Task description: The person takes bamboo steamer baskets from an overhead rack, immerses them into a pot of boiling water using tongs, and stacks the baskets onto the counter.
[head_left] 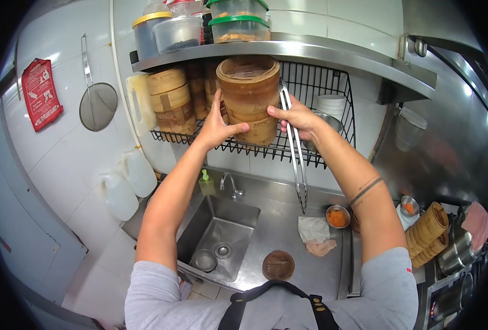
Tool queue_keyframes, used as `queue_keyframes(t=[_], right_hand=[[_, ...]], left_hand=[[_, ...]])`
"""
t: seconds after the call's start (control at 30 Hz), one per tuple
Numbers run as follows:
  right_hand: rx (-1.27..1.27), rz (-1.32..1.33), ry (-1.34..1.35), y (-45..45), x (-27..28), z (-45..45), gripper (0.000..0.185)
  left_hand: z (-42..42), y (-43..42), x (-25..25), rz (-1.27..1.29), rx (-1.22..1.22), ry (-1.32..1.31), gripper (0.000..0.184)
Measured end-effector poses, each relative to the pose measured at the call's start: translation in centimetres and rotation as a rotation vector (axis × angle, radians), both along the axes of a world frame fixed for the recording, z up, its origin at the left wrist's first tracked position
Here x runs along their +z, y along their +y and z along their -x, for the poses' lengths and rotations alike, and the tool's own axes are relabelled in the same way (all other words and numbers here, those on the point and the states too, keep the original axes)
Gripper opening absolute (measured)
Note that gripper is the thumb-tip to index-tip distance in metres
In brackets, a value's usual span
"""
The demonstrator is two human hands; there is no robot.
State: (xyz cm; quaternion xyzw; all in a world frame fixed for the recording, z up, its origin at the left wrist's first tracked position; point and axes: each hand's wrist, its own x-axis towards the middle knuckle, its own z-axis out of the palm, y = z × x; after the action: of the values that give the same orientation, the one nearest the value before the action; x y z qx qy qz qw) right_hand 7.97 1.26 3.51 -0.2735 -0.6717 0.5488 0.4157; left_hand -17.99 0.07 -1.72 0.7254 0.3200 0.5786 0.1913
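Head view, left hand [222, 125]: our grip was clamped on one side of the steamer stack [249, 102].
Right hand [300, 116]: our grip was clamped on the opposite side, with metal tongs [294, 146] hanging from it.
Steamer stack: we held it upright at the wire rack [313, 75], but could not tell whether it touched.
Desk [274, 217]: we saw a brown disc [278, 265] near a white cloth [313, 228].

- The left hand [222, 126] is steadying one side of the stacked bamboo steamers [250, 104].
- The right hand [299, 116] is holding the other side, thumb forward.
- Metal tongs [298, 165] are slanting down past the right fingers, apparently gripped, though the contact is partly hidden.
- More steamers [171, 102] are standing beyond the left fingers.
- The sink [236, 223] is lying below them.
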Motion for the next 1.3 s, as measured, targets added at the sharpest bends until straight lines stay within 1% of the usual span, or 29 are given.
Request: queue_keyframes(t=[0.03,0.07,0.1,0.13,0.17,0.23,0.3,0.37,0.43,0.47,0.5,0.57,0.6,0.73,0.77,0.83,0.87,0.9,0.97,1.0,1.03,1.1,1.17,1.23,1.27,1.3], right_hand=[[-0.002,0.004,-0.003,-0.2,-0.1,0.0,0.071],[-0.007,-0.004,0.003,-0.4,-0.2,0.1,0.074],[-0.014,-0.016,0.008,-0.5,0.0,0.1,0.078],[-0.021,-0.05,0.015,-0.4,-0.2,0.1,0.076],[-0.044,-0.052,0.004,-0.3,-0.2,0.1,0.079],[-0.028,-0.061,-0.031,0.5,-0.1,-0.3,0.081],[-0.026,-0.05,-0.036,1.2,-0.1,-1.2,0.083],[-0.025,-0.037,-0.034,1.7,-0.2,-1.9,0.086],[-0.019,-0.02,-0.001,2.1,-0.3,-2.5,0.092],[0.001,-0.021,0.013,2.2,-0.4,-2.9,0.098],[-0.008,-0.027,0.018,1.6,-0.3,-3.3,0.098],[-0.006,-0.097,-0.023,0.1,-0.4,-3.9,0.099],[-0.052,-0.088,-0.009,-0.4,-0.5,-3.8,0.092],[-0.1,-0.094,0.012,-1.2,-0.8,-3.9,0.094],[-0.1,-0.088,0.013,-0.9,-0.9,-4.1,0.094],[-0.118,-0.099,0.003,-0.4,-0.9,-4.5,0.093],[-0.119,-0.092,0.004,-0.3,-1.0,-4.7,0.093],[-0.119,-0.097,-0.002,-0.4,-1.0,-4.9,0.096],[-0.128,-0.114,-0.011,-0.6,-1.1,-5.5,0.101],[-0.129,-0.155,0.006,-0.9,-1.5,-5.5,0.094],[-0.11,-0.164,-0.026,-1.7,-1.5,-5.9,0.095],[-0.137,-0.235,-0.024,-2.4,-2.3,-6.1,0.098],[-0.142,-0.264,-0.009,-3.5,-2.8,-6.4,0.1],[-0.175,-0.308,-0.02,-5.2,-2.4,-6.7,0.1],[-0.218,-0.305,-0.035,-6.3,-1.9,-6.9,0.099],[-0.231,-0.292,-0.03,-7.2,-1.4,-7.2,0.099]], left_hand=[[0.4,0.1,-0.1,0.027,-0.054,-0.017,0.137],[0.9,0.2,-0.1,0.098,-0.149,-0.096,0.131],[0.5,-0.5,0.3,0.095,-0.153,-0.098,0.131],[-0.2,-1.7,0.9,0.147,-0.172,-0.164,0.128],[-0.7,-2.4,1.3,0.198,-0.193,-0.23,0.126],[-0.7,-1.3,0.9,0.188,-0.216,-0.247,0.127],[-0.6,-0.4,1.0,0.136,-0.188,-0.124,0.128],[-0.8,0.5,1.0,0.138,-0.191,-0.11,0.128],[-0.9,1.5,1.4,0.071,-0.176,-0.018,0.126],[-1.1,1.9,1.4,0.047,-0.179,-0.017,0.127],[-1.1,2.0,1.3,0.042,-0.188,-0.011,0.127],[-1.2,2.3,1.1,-0.072,-0.163,0.07,0.13],[-1.7,1.5,1.5,-0.029,-0.18,0.058,0.131],[-1.7,2.9,1.7,-0.096,-0.238,0.105,0.129],[-1.8,3.3,1.4,-0.089,-0.238,0.106,0.129],[-2.9,2.5,1.8,0.042,-0.306,0.014,0.129],[-2.9,3.3,1.6,0.016,-0.28,0.052,0.125],[-3.0,3.1,1.5,0.024,-0.282,0.052,0.125],[-3.6,2.8,1.6,0.074,-0.352,0.003,0.12],[-3.9,2.0,1.7,0.12,-0.369,-0.039,0.121],[-3.9,2.0,1.5,0.119,-0.379,-0.034,0.121],[-4.0,1.5,1.4,-0.024,-0.327,0.095,0.126],[-4.3,0.2,1.3,-0.023,-0.346,0.095,0.126],[-4.9,-0.9,1.3,-0.121,-0.202,0.155,0.123],[-5.1,-1.1,1.2,-0.168,-0.182,0.104,0.12],[-5.2,-1.5,1.4,-0.167,-0.246,0.054,0.114]])
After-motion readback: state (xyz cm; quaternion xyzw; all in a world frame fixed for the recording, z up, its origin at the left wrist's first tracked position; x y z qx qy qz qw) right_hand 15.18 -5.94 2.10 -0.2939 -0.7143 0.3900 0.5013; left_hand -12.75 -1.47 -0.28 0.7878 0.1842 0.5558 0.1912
